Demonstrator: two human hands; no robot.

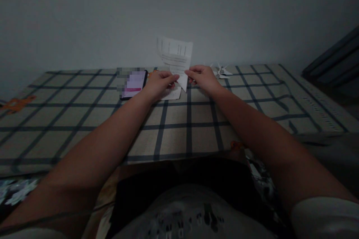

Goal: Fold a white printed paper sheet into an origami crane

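Note:
A partly folded sheet of printed paper (177,53) stands raised above the far side of the table, its lower end narrowing to a point. My right hand (203,78) pinches its right edge between thumb and fingers. On the other side, my left hand (161,84) has its thumb and fingers closed at the paper's lower left. Below the left hand, another piece of paper (174,94) lies flat on the cloth, partly covered by the hand. Just left of that hand lies a phone (134,82) with its screen lit.
A checked cloth (179,134) covers the table, which meets a pale wall (179,11) at the back. White folded paper shapes (222,71) lie behind my right hand. Dark slatted furniture (336,63) stands at the right. An orange figure (18,104) shows on the cloth's left side.

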